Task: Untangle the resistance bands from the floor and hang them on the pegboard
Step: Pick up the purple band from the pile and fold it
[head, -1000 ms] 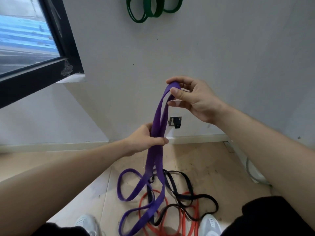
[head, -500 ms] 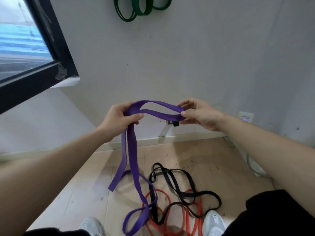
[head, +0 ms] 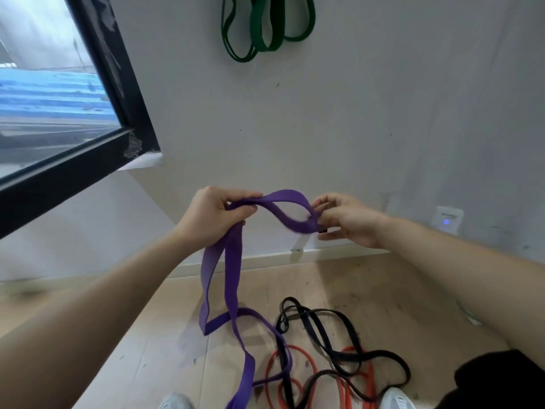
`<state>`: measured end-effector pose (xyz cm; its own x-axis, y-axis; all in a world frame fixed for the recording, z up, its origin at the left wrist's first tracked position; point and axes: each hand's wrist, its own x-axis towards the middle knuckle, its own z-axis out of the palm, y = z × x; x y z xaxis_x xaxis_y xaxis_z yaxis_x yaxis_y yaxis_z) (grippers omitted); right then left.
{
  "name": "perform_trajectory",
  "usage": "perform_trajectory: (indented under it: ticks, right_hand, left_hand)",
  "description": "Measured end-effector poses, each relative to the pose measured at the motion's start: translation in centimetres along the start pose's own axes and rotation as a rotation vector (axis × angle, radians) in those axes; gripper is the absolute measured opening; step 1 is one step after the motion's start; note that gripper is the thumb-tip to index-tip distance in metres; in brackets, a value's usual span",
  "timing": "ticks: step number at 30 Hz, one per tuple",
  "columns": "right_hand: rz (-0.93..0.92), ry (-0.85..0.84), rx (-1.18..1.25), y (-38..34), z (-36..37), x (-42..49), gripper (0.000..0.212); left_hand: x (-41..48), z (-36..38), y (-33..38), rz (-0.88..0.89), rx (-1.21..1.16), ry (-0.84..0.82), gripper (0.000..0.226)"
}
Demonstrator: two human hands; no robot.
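A wide purple band (head: 233,278) is lifted in front of me. My left hand (head: 212,216) grips its two strands together, and they hang down from there to the floor. My right hand (head: 348,219) pinches the short loop of the same band at chest height, a hand's width to the right. On the wooden floor lie a black band (head: 327,329) and an orange band (head: 351,388), tangled with each other and with the purple band's lower end. Green bands (head: 265,28) hang on the wall at the top.
A dark-framed window (head: 118,93) fills the upper left. A white wall socket with a blue light (head: 446,219) sits low on the right wall. My two white shoes (head: 395,399) stand at the bottom edge beside the bands.
My hands have come closer together, so the purple loop between them has shortened and bulged upward. More of the purple band has come off the floor.
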<state>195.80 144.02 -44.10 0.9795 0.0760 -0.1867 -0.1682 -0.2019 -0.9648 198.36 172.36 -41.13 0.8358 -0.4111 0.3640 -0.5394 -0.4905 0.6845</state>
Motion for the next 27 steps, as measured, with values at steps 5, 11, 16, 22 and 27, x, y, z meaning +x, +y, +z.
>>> perform_trajectory:
  ticks: [5,11,16,22,27]
  right_hand:
    - [-0.128,-0.186,-0.198,-1.6,1.5,-0.8,0.059]
    - [-0.296,-0.242,-0.203,-2.2,4.8,-1.3,0.051]
    - [-0.325,-0.210,-0.208,-2.6,4.2,-1.3,0.026]
    - [-0.355,-0.113,-0.276,-3.1,3.7,-1.6,0.024]
    - [-0.361,-0.104,-0.240,-3.1,3.0,-1.7,0.020]
  left_hand:
    - [0.0,0.3,0.4,-0.010,0.083,-0.061,0.020]
    - [-0.4,1.4,1.9,0.048,0.063,-0.129,0.023]
    - [-0.5,2.2,1.5,0.046,0.053,-0.144,0.029]
    - [-1.0,4.1,-0.2,-0.048,-0.098,-0.266,0.037]
    - [-1.8,5.1,-0.8,-0.128,-0.203,-0.369,0.044]
